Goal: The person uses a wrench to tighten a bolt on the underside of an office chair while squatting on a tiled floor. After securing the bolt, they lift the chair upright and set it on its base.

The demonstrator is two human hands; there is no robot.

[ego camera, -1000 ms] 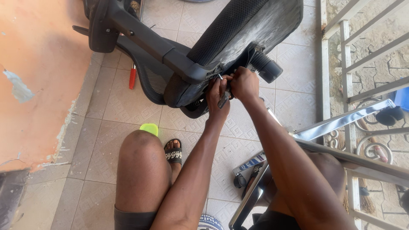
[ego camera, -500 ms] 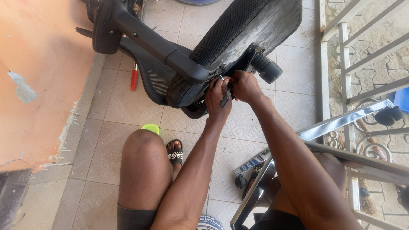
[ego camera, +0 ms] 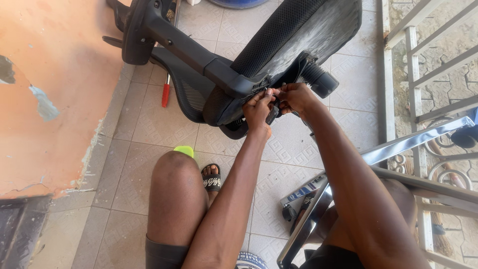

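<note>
While both hands pinch at the fitting, the overturned office chair (ego camera: 279,55) lies still.
Left hand (ego camera: 259,109) and right hand (ego camera: 295,97) should likely grip close, steadily.

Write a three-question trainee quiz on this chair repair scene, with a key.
1. True or false: both hands are at the underside of the overturned black office chair.
2. What lies on the tiled floor beside the chair's backrest? A) a red-handled tool B) a hammer C) a paint tin
3. Which knee has a lime-green object just beyond it?

Key:
1. True; left hand and right hand meet there.
2. A, red-handled tool.
3. Left knee; lime-green object.
</note>
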